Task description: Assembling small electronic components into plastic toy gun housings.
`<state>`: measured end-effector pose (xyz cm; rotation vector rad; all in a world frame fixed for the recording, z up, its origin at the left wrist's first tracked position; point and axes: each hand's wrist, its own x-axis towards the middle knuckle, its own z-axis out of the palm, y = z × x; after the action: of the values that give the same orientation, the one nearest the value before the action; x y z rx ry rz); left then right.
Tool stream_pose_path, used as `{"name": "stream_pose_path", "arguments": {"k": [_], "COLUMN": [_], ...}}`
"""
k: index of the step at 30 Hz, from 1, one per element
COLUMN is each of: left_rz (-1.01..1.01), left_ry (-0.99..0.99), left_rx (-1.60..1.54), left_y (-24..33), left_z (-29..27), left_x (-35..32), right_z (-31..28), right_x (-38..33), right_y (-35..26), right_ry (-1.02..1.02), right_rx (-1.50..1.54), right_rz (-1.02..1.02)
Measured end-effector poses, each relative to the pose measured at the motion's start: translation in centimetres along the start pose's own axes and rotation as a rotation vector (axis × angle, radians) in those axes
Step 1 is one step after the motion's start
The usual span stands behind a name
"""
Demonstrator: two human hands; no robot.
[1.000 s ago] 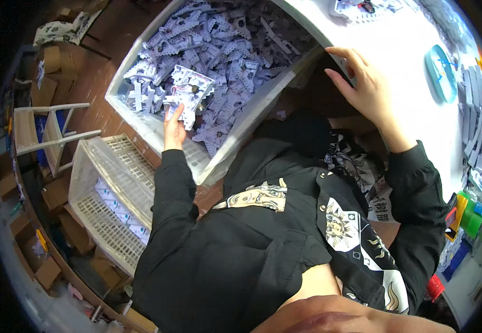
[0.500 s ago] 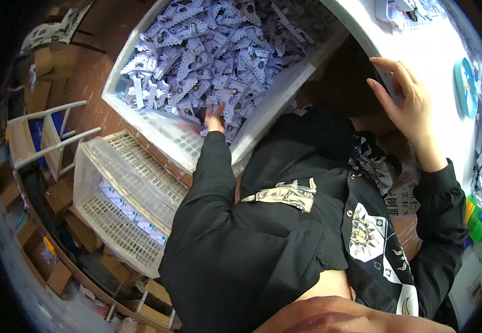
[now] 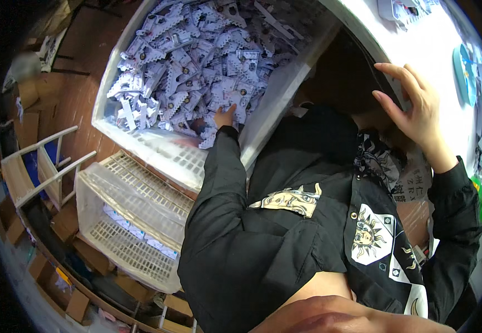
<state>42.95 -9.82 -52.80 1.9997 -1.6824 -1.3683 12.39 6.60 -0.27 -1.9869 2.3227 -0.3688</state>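
Note:
A large pale plastic crate (image 3: 141, 139) at the upper middle holds a heap of flat white pieces (image 3: 188, 61) with toothed edges and small metal-looking parts. My left hand (image 3: 225, 117) reaches over its near side and touches the pieces by the near corner. Its visible thumb and finger are apart, though some fingers are hidden. On the right, my right hand (image 3: 418, 108) hovers at the edge of the white table (image 3: 446, 83). Thumb and curved fingers stand apart there, with nothing between them.
Left of my arm stands another translucent crate (image 3: 135, 222) with white and blue packets inside. A pale wooden stool or rack (image 3: 47, 166) and cardboard boxes (image 3: 77, 305) lie farther left. On the table are a turquoise round object (image 3: 465, 75) and a white tray (image 3: 404, 12).
The view has shifted slightly. My left hand has moved a little within the heap, near the crate's near corner. My right hand stays by the table edge, fingers still apart.

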Motion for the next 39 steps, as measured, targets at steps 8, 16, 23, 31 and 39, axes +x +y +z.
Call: {"name": "stream_pose_path", "arguments": {"k": [8, 16, 23, 31, 39], "left_rz": [-0.101, 0.005, 0.481, 1.475, 1.388], "left_ry": [0.009, 0.026, 0.234, 0.259, -0.058], "left_rx": [0.171, 0.182, -0.467, -0.286, -0.32], "left_y": [-0.1, 0.0, 19.7, 48.6, 58.1], "left_z": [-0.6, -1.7, -7.1, -14.2, -12.0], "left_x": [0.4, 1.6, -2.9, -18.3, -17.6], "right_z": [0.2, 0.0, 3.0, 4.5, 6.0], "right_x": [0.5, 0.5, -0.3, -0.3, 0.6], "right_y": [0.0, -0.2, 0.3, 1.1, 1.8], "right_ry": [0.048, 0.123, 0.134, 0.3, 0.401], "right_rx": [-0.009, -0.015, 0.135, 0.303, 0.411], "right_rz": [-0.063, -0.081, -0.022, -0.081, -0.1]}}
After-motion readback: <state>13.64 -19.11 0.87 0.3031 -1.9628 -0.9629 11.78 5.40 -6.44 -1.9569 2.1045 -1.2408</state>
